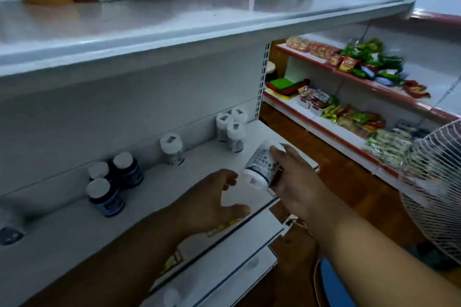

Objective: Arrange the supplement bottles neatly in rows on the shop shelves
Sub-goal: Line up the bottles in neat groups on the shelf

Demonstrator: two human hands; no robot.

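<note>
The right hand (pixel 296 179) pinches a tilted white bottle (pixel 262 167) in its fingers above the shelf (pixel 174 187) near its front edge, left hand (pixel 214 202) spread beside it, so a loose pinch could drop it floorward.

Two bare forearms enter from the bottom of the frame, no sleeves visible, ending in the left hand (pixel 212 200) and right hand (pixel 296 177).
</note>
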